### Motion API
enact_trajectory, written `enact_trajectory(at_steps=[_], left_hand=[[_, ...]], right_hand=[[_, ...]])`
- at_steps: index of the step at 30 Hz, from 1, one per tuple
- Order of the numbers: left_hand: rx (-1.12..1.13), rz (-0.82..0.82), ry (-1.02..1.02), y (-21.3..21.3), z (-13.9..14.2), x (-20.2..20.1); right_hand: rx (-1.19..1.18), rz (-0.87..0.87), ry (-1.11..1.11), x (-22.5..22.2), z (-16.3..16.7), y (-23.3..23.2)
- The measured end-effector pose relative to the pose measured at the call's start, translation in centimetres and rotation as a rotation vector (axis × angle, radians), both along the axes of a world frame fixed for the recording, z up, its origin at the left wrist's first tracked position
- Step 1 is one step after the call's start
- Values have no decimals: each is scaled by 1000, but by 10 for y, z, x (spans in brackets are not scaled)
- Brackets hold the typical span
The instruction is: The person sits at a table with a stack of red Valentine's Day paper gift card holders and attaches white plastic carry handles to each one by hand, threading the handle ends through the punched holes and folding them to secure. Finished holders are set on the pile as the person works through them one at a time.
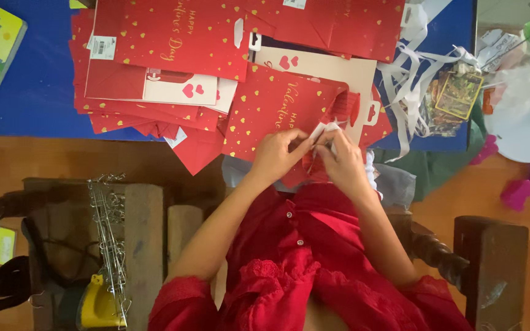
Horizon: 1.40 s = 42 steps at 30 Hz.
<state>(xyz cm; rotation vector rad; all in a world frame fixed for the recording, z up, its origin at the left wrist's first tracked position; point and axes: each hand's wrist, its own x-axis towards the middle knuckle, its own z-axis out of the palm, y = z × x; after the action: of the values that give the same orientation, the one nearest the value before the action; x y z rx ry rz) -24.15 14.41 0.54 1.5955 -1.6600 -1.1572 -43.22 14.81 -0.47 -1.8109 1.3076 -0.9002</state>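
Both hands, left hand (275, 156) and right hand (343, 160), meet at frame centre, fingers pinching a white paper strip (325, 130). They work at the blue bench (32, 92) edge, crowded by red bags (277, 107).

Both bare forearms reach forward from red sleeves at the bottom and converge, elbows spread wide. The left hand (275, 154) and the right hand (340, 160) meet just beside each other at the near edge of the blue table (38, 92), almost touching. The left hand's fingers curl and pinch toward the right. The right hand's fingers (325, 136) bend and pinch toward the left, knuckles up. Both wrists are slightly bent inward.
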Motion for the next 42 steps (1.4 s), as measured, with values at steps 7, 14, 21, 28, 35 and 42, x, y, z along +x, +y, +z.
enact_trajectory(at_steps=[7, 14, 21, 28, 35, 42], left_hand=[[95, -38, 378, -2, -17, 9], [158, -126, 465, -5, -32, 20], [135, -133, 493, -4, -36, 19], [178, -96, 575, -6, -44, 15], [82, 13, 664, 1, -55, 2], [-31, 148, 585, 10, -56, -12]], right_hand=[[76, 23, 41, 0, 7, 1], [48, 18, 71, -4, 3, 2], [62, 40, 73, -5, 7, 2], [144, 29, 67, -7, 9, 2], [-32, 41, 12, -4, 5, 5], [-11, 19, 14, -4, 6, 10]])
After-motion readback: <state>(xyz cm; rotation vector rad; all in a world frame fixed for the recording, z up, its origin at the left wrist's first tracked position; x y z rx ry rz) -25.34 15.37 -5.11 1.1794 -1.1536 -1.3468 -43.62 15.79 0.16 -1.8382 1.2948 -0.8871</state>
